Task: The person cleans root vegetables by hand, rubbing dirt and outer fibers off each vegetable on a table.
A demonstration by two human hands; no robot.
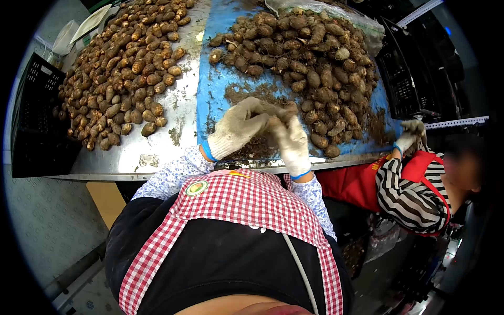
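While my gloved left hand and right hand meet over the blue sheet, what looks like a brown taro corm sits between them. The left seems curled onto it; the right is motion-blurred, and I cannot tell how firmly it grips. I'd judge the work well along but unfinished: a cleaner-looking taro heap lies on the steel tabletop, while a big, rootier taro heap is left on the blue. Blur hides the corm's ends, so its long axis and pointing direction are unclear.
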